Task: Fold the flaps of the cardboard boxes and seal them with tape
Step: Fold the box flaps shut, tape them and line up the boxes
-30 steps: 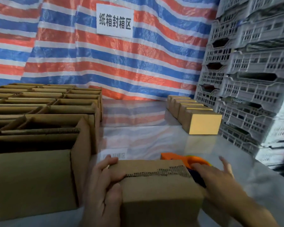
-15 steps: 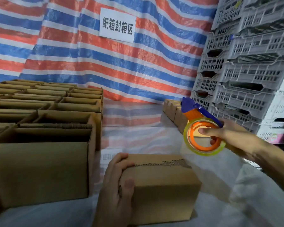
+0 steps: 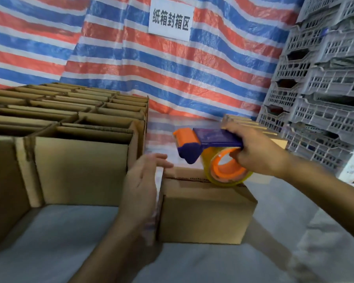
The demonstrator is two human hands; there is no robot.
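Note:
A small cardboard box (image 3: pixel 204 211) with its flaps folded down sits on the table in front of me. My right hand (image 3: pixel 258 150) grips an orange and blue tape dispenser (image 3: pixel 208 148), whose clear tape roll (image 3: pixel 226 170) rests on the box's top near the right end of the seam. My left hand (image 3: pixel 143 184) has straight fingers and lies flat against the box's left side, fingertips at the top left corner.
Several open cardboard boxes (image 3: pixel 70 139) fill the table on the left. A row of closed boxes (image 3: pixel 253 127) stands behind my right hand. Grey plastic crates (image 3: pixel 325 88) are stacked at the right. A striped tarp with a white sign (image 3: pixel 171 19) hangs behind.
My right hand brought the tape dispenser down from the air onto the box top. My left hand let go of the box's top corner and now lies flat against its left side.

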